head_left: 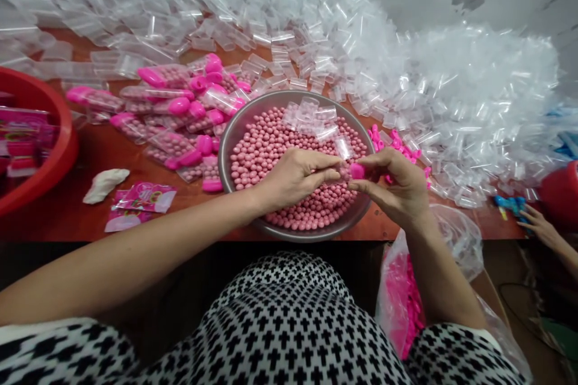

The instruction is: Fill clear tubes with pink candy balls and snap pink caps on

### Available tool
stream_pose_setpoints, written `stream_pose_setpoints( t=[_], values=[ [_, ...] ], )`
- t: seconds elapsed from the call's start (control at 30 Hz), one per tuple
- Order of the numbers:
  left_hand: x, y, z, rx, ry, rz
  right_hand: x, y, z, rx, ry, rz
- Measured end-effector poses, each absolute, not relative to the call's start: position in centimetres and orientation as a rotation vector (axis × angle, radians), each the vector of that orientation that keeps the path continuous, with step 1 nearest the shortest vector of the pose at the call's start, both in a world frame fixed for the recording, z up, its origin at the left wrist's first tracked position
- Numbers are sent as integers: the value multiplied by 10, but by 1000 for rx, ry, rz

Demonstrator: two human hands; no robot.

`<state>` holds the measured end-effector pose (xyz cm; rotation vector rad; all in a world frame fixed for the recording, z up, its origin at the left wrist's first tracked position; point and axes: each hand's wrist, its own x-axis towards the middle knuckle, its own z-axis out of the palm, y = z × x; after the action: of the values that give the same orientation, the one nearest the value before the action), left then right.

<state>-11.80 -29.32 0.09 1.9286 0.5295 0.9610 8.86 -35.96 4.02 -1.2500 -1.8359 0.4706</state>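
Note:
My left hand is closed around a small clear plastic tube above a grey metal bowl. Pinched in the fingers of my right hand is a bright pink cap, at the tube's right end. Whether the cap is fully seated I cannot tell. Pink round beads fill the bowl, and several clear tubes lie on top of them. Left of the bowl is a pile of bead-filled tubes with pink caps.
Clear empty tubes are heaped along the back. Loose pink caps lie right of the bowl; a bag of pink pieces hangs below. At left are a red basin, white lump and pink packets. Another person's hand is at far right.

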Motion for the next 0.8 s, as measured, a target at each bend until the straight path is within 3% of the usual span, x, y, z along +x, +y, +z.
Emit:
stream_pose_setpoints(
  t=[0.23,0.63,0.8],
  values=[
    [-121,-295,1,1873,492,949,83,-351,40,-1246,-1817,831],
    [-118,-298,-1,1915,577,871,75,-363,39,-1339,-2176,360],
    [-116,-292,-1,1545,550,849,81,-359,36,-1275,-1967,453]
  ],
)
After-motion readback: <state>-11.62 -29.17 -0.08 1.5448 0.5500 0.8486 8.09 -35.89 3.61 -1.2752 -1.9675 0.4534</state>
